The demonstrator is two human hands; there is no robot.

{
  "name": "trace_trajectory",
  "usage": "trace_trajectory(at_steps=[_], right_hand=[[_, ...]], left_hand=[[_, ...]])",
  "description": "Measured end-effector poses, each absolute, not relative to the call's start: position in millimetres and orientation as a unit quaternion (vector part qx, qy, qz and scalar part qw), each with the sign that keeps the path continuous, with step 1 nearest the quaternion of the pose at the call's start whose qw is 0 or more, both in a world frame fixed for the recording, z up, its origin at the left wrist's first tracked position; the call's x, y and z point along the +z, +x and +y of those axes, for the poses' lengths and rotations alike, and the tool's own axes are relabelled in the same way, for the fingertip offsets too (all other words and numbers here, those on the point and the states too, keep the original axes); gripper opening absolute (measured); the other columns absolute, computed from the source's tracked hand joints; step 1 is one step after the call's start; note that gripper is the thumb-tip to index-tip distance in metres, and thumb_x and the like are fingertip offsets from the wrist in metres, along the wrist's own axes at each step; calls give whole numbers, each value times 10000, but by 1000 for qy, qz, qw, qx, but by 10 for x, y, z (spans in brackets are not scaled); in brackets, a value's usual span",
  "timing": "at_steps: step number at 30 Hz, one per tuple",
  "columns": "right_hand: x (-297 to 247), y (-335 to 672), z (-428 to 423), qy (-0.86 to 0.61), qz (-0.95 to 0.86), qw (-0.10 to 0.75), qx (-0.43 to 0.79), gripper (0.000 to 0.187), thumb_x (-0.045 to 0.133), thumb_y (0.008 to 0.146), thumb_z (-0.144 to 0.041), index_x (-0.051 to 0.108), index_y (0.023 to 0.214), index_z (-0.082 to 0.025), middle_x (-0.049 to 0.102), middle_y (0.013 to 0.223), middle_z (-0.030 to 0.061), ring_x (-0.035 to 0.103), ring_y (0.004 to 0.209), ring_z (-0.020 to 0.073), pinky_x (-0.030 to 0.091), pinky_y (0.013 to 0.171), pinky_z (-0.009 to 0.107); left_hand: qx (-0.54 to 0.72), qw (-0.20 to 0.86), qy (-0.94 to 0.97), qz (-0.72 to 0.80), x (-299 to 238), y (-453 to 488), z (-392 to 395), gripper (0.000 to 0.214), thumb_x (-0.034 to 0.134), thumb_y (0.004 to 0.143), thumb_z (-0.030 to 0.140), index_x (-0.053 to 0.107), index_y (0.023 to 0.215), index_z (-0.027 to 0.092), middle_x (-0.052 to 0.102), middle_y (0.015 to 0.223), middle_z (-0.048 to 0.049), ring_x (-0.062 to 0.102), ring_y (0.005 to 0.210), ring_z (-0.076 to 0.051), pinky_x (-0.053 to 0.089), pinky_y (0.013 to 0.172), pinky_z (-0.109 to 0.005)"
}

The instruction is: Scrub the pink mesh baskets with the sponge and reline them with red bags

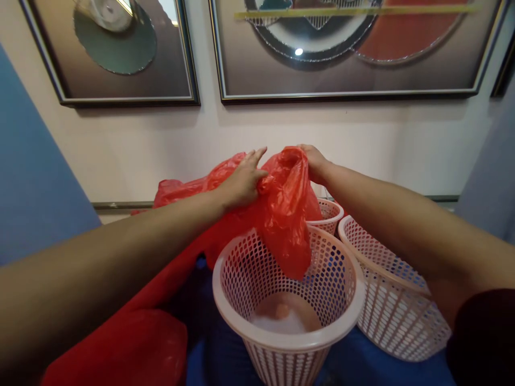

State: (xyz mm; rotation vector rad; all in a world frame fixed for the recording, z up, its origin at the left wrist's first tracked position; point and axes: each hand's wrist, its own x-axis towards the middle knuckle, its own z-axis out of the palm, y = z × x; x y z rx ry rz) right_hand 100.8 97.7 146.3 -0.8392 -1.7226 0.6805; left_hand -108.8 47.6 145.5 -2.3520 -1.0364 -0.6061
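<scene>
A crumpled, translucent red plastic bag (287,214) hangs partly into a white perforated plastic basket (287,340). My right hand (316,161) pinches the bag's upper right edge, its fingertips partly hidden behind the plastic. On the other side, my left hand (243,181) lies against the bag with index finger and thumb stretched apart. More red plastic spreads behind and beneath my left forearm. Below both hands, the basket stands upright, and a small orange-pink patch shows on its bottom.
Another perforated basket (398,300) leans at the right, and a smaller-looking one (330,212) stands behind. Red plastic (124,348) bulges at lower left on a dark blue surface. Framed pictures (346,95) hang on the wall ahead, with blue panels at both sides.
</scene>
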Motion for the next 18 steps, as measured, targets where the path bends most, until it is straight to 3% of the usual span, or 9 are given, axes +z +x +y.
trace_trajectory(at_steps=[3,5,8,10,11,13,15,18], right_hand=[[1549,877,888,-209,-678,511,485,158,552,927,-254,563,784,-187,660,684,22,631,658,174,578,729,323],[1587,904,864,-199,-697,473,502,150,620,890,-265,591,769,-183,669,698,34,643,655,185,586,711,333],[1550,1263,920,-318,-758,446,354,28,669,850,-172,679,875,-167,718,797,33,682,727,170,580,744,295],[1434,1704,989,-500,-755,384,180,139,652,839,-100,726,938,-164,729,801,21,693,737,153,563,746,269],[1346,1958,1014,-599,-731,313,89,130,654,838,-104,743,896,-179,721,754,4,692,725,145,555,756,265],[1132,2467,1021,-666,-699,254,55,136,691,750,-42,735,688,-154,674,600,20,683,654,183,547,743,322],[908,2900,964,-699,-679,221,39,242,684,703,-4,671,509,-148,595,464,19,638,535,188,517,667,350],[647,3308,827,-706,-666,240,-12,317,638,741,-27,652,444,-139,540,389,30,573,441,176,447,560,357]], left_hand=[[-247,223,-880,-338,1442,-880,595,198,631,832,151,750,985,191,550,1519,-124,487,1421,-319,431,1167,-488],[-261,204,-889,-317,1444,-801,630,198,589,875,168,752,988,175,683,1302,-133,624,1215,-270,515,1052,-421],[-255,207,-882,-337,1419,-816,645,166,574,880,182,737,904,162,747,1018,-106,681,950,-243,552,883,-381],[-237,226,-871,-367,1385,-890,647,137,583,840,154,718,857,169,748,926,-90,679,864,-235,538,816,-361],[-226,236,-865,-382,1369,-933,648,131,586,819,139,710,842,174,747,902,-87,677,839,-230,528,793,-349],[-211,252,-857,-397,1346,-1004,647,125,588,800,128,699,820,182,744,882,-88,675,823,-228,510,768,-339],[-199,257,-859,-396,1338,-1037,643,123,586,800,127,690,810,190,744,879,-86,674,828,-228,497,756,-336],[-193,252,-865,-388,1340,-1015,644,117,587,801,129,682,805,196,745,887,-76,672,829,-229,480,737,-334]])
